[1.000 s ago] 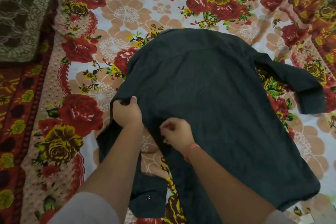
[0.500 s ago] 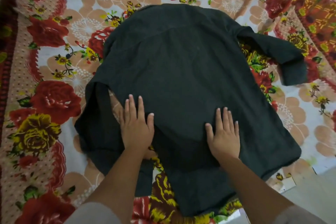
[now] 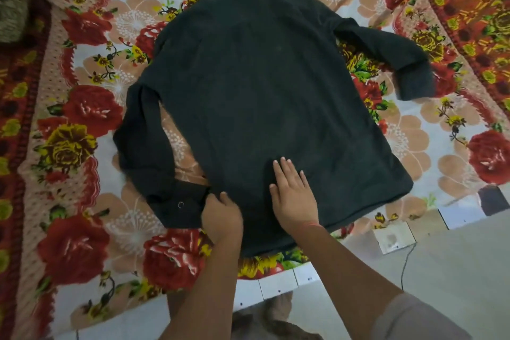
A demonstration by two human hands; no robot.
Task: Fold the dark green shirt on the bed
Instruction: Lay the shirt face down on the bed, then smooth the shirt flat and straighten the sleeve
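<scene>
Since half a second ago, the left hand (image 3: 220, 215) has slid down to pinch the cuff; right hand (image 3: 292, 196) lies flat, released, on the dark green fabric shirt (image 3: 262, 91) spread back-up on the floral-sheeted bed (image 3: 82, 201). Tugging may wrinkle it.

Dark green shirt (image 3: 262, 96) flat on floral bedsheet (image 3: 91, 107) (hands (image 3: 294, 196) at hem)

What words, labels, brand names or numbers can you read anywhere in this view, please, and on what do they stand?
None can be read.
Dark green shirt: back side up, no label or print visible; the cuff snap shows no legible marking.
Floral bedsheet: pattern only.
White tiles at the bed edge: only dots and smudges.
</scene>
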